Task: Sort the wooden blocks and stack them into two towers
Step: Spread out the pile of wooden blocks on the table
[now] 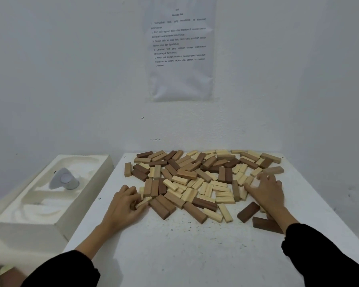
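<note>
The left hand's (124,206) fingertips are tucked in against the blocks (195,179) at the pile's 8 o'clock edge. The fingers are bent, touching a pale block (142,204), but whether they grip it cannot be told. The right forearm covers one end of a dark block (265,224) at 5 o'clock. Print on the sheet (180,48) is too blurred to read. Both sleeves (66,270) are cut off by the bottom edge.

The blocks are plain oblong wooden bars in pale, mid-brown and dark brown. They lie jumbled and overlapping in one loose heap on the table's (184,245) far half, toward 12 o'clock, with nothing stacked. The table top is white, matt and speckled with dirt. The right hand (265,191) lies at the pile's 3 o'clock side, fingers spread and flat on pale blocks, holding nothing. Another dark bar (248,211) lies apart from the heap, just beside the right wrist.

At the table's 9 o'clock stands a white moulded box (50,193) with rounded hollows. A pale rounded thing (64,180) lies in one of them. The sheet hangs on the white wall (71,79) at 12 o'clock, above the pile.
</note>
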### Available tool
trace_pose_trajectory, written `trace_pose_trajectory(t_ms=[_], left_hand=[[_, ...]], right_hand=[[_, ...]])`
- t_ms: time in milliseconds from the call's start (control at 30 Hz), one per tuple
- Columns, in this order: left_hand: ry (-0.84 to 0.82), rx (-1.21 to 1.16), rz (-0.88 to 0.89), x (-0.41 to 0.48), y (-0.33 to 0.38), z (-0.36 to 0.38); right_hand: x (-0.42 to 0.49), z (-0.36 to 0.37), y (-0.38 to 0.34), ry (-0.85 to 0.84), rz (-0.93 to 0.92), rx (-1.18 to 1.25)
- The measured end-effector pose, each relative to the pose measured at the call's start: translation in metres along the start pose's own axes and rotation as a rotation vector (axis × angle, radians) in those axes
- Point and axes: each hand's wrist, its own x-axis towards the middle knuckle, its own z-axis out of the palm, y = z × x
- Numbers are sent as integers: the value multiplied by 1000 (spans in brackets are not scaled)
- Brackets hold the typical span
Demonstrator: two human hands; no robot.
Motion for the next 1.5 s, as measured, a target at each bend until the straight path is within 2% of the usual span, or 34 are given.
trace_pose_trajectory(t_ms=[200,400,567,633,733,800,900,1000,1100,1200,1333,1500], left_hand=[[54,-24,-71,0,0,-1],[62,-55,-116,0,11,-7],[86,-93,-111,0,8,-6],[103,-114,-97,0,9,-6],[136,-153,-99,0,11,-5],[160,-191,-109,0,19,-3],[152,-216,-62,1,42,4],[81,-189,-9,2,66,13],[-12,-190,12,3,73,18],[-149,-125,93,-1,69,17],[-154,-2,146,-1,68,19],[-123,-3,168,-1,69,20]], right_hand=[[-1,-1,-1,71,-28,97],[-6,-18,-5,207,50,356],[-15,-34,6,220,46,482],[-23,-36,13,74,-23,540],[-35,-41,23,-309,-145,502],[-44,-43,31,-433,-238,414],[-61,-40,42,-523,-375,92],[-74,-25,41,-412,-464,-94],[-79,-7,25,-218,-479,-73],[-82,3,7,-2,-404,-24],[-81,8,0,50,-394,-34],[-84,13,-7,124,-284,-19]])
